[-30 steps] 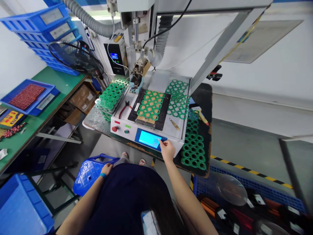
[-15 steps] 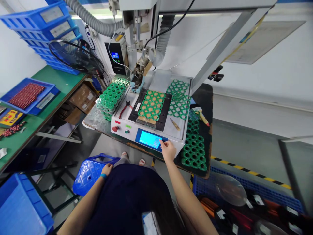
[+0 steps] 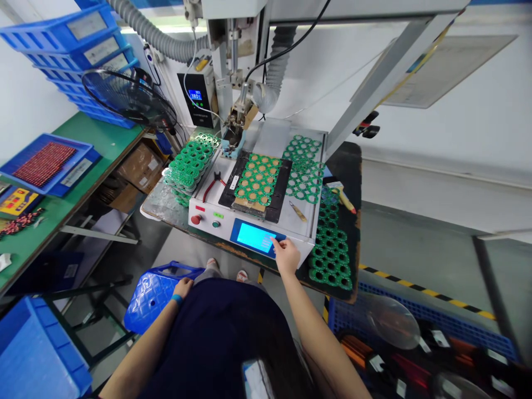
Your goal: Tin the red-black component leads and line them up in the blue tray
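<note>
My right hand (image 3: pixel 285 255) is curled, with its forefinger tip touching the right edge of the blue touchscreen (image 3: pixel 254 237) on the front of a white soldering machine (image 3: pixel 216 215). It holds nothing. On the machine's black fixture lies a green ring-patterned circuit panel (image 3: pixel 256 179), with the soldering head (image 3: pixel 234 124) at its far left corner. My left hand (image 3: pixel 182 287) rests low at my side, by a blue stool (image 3: pixel 152 296); its fingers are bent and hard to make out.
Stacks of green panels lie left (image 3: pixel 187 164) and right (image 3: pixel 330 244) of the machine. Red-handled cutters (image 3: pixel 210 185) and a small knife (image 3: pixel 297 210) lie on its top. A fan (image 3: pixel 128 100), blue trays (image 3: pixel 46 163) and a green bench (image 3: pixel 58 208) stand left. A blue crate (image 3: pixel 415 332) sits right.
</note>
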The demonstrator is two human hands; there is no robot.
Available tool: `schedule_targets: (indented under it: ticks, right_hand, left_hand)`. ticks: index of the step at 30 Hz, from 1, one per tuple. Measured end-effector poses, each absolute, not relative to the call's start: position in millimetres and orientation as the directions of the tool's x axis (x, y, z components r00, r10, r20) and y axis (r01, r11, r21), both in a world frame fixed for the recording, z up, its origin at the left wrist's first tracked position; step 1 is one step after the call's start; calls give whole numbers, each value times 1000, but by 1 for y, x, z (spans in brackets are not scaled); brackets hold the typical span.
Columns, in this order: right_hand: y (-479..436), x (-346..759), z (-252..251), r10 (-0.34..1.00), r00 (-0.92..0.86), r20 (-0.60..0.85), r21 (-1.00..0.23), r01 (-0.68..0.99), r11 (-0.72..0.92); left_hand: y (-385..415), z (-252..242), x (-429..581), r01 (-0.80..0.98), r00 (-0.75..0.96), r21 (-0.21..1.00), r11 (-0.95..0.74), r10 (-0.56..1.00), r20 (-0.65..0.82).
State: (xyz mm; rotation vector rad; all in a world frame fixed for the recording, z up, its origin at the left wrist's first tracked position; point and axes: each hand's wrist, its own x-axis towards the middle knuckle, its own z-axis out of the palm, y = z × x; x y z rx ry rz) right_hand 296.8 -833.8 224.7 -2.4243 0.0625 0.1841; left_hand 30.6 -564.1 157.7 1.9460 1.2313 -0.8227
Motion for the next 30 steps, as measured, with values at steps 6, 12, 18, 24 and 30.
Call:
schedule_targets:
  ticks: [6,12,18,24,30]
  right_hand:
    - [-832,297,226,-24,988,-153,-625,-115,-772]
    - [-827,297,229,-67,980,-187,-599,-168,-783]
    - [-831,297,228,-29,980,-195,-668,-155,-728]
    - [-841,294,227,64,981,-185,-752,-100,-652]
    - [-846,289,223,110,976,-186,-738,-65,-671]
  left_hand:
    - [-562,154,30,927,343,203,-315,496,-798]
    - [-561,151,31,926,344,201,-321,491,-801]
    - [-561,154,34,917,356,201,-345,480,-802]
    - [-562,158,35,915,354,192,-355,480,-802]
    - [-563,159,35,916,353,191,-352,485,-800]
